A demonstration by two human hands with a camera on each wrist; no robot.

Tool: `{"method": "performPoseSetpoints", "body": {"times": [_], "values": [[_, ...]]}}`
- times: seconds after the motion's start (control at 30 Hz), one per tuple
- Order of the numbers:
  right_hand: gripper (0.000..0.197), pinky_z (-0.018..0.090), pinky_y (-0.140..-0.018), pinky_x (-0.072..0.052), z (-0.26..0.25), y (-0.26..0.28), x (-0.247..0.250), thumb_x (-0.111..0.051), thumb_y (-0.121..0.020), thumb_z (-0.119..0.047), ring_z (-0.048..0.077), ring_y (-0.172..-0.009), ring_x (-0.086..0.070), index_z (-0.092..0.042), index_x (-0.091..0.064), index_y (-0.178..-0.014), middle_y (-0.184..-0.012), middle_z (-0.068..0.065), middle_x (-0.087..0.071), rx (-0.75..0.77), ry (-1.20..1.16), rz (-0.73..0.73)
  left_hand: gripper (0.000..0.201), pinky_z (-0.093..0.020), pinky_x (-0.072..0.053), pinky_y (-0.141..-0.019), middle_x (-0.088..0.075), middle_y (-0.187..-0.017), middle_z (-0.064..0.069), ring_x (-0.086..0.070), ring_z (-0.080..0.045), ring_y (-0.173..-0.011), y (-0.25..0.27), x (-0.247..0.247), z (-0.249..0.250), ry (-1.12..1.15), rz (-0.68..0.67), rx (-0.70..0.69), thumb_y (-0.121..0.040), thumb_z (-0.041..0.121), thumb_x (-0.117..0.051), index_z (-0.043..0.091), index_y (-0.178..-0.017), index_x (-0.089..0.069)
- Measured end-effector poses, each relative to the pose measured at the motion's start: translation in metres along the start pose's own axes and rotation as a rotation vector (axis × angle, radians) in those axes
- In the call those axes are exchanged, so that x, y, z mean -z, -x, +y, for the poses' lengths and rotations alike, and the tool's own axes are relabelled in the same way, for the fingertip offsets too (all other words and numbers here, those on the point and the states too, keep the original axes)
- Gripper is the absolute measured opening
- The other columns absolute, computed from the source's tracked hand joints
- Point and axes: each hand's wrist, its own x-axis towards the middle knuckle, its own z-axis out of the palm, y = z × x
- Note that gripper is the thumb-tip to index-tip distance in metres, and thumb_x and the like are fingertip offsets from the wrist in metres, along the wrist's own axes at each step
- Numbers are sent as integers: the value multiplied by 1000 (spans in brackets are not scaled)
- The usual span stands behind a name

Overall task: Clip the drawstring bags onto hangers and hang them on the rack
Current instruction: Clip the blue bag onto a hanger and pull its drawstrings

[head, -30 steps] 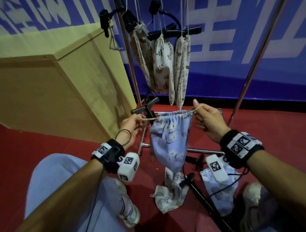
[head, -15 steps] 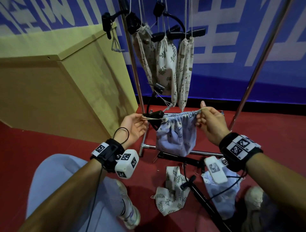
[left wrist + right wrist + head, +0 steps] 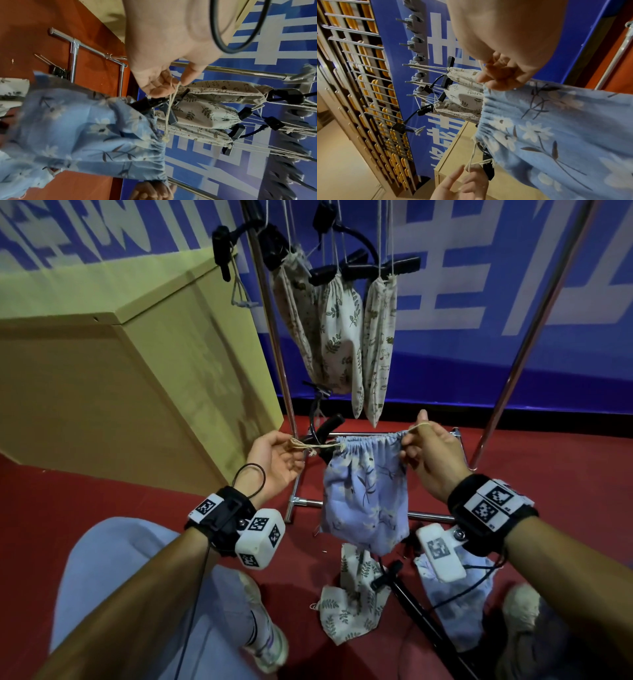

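Observation:
A blue floral drawstring bag hangs stretched between my hands, low in front of the rack. My left hand pinches the cream drawstring at the bag's left corner. My right hand pinches the string at the right corner. A black clip hanger sits behind the bag's left corner, its clip at the hem. Three cream leaf-print bags hang clipped on black hangers on the rack.
A tall yellow wooden box stands at the left, close to the chrome rack post. Another post slants at the right. On the red floor lie a leaf-print bag, a blue bag and a black hanger, between my shoes.
Both hands have risen slightly and moved apart, pulling the bag's gathered top wider and tauter. The hanger has shifted with the bag's left corner.

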Motion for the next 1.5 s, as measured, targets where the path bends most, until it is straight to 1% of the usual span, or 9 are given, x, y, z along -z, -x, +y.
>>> {"method": "performPoseSetpoints", "body": {"times": [0.13, 0.37, 0.53, 0.67, 0.87, 1.0, 1.1, 1.23, 1.5], "values": [[33, 24, -50, -50, -6, 2, -2, -55, -102, -37, 10, -42, -43, -16, -53, -76, -61, 5, -55, 35, 41, -61, 19, -19, -39, -43, -47, -64, -4, -44, -10, -46, -6, 3, -6, -195, 21, -48, -88, 1, -53, 10, -72, -49], [36, 24, -51, -52, 3, 7, -6, -56, -102, -37, 11, -43, -48, -12, -54, -77, -58, 5, -57, 81, 162, -118, 23, -22, -39, -39, -46, -52, -7, -43, -14, -37, -17, 7, -18, -654, 174, -182, -86, -12, -51, 4, -70, -49], [36, 22, -48, -48, 9, 10, -7, -56, -102, -37, 13, -44, -48, -12, -53, -75, -58, 5, -58, 75, 190, -111, 23, -24, -35, -42, -45, -52, -7, -42, -16, -37, -22, 11, -25, -944, 201, -329, -85, -8, -46, 12, -73, -44], [36, 22, -46, -47, 12, 14, -9, -56, -102, -35, 12, -43, -47, -13, -52, -74, -58, 6, -57, 52, 175, -110, 19, -36, -36, -56, -45, -60, -1, -43, -20, -58, -21, 16, -30, -1101, 247, -455, -79, 7, -45, 23, -71, -41], [36, 25, -48, -46, 13, 18, -12, -56, -102, -36, 14, -46, -50, -12, -54, -75, -60, 7, -58, 41, 195, -129, 27, -21, -32, -43, -49, -60, 0, -44, -18, -51, -3, 13, -31, -1285, 213, -689, -86, -5, -44, 16, -103, -46], [37, 29, -52, -45, 17, 17, -11, -59, -100, -37, 16, -46, -52, -13, -56, -73, -60, 8, -59, 25, 188, -136, 23, -23, -35, -47, -50, -61, -6, -46, -18, -53, -5, 17, -34, -1325, 195, -777, -83, -7, -49, 13, -93, -47], [37, 25, -48, -47, 15, 18, -10, -58, -101, -35, 14, -46, -52, -12, -55, -73, -60, 8, -58, 29, 186, -130, 18, -18, -40, -50, -58, -60, -4, -54, -14, -55, -6, 18, -33, -1338, 208, -770, -85, 1, -66, 13, -80, -55], [36, 20, -47, -48, 13, 20, -11, -57, -102, -32, 12, -44, -52, -10, -53, -75, -59, 8, -57, 37, 193, -124, 22, -30, -59, -54, -69, -60, -2, -69, -13, -55, -9, 19, -30, -1287, 223, -663, -79, 9, -84, 11, -65, -66], [36, 16, -40, -41, 7, 20, -10, -57, -102, -32, 13, -44, -51, -10, -52, -74, -57, 6, -57, 32, 214, -91, 8, -28, -61, -56, -73, -66, -19, -72, -22, -55, -6, 12, -25, -1058, 247, -295, -83, 0, -76, -7, -80, -74]]}}
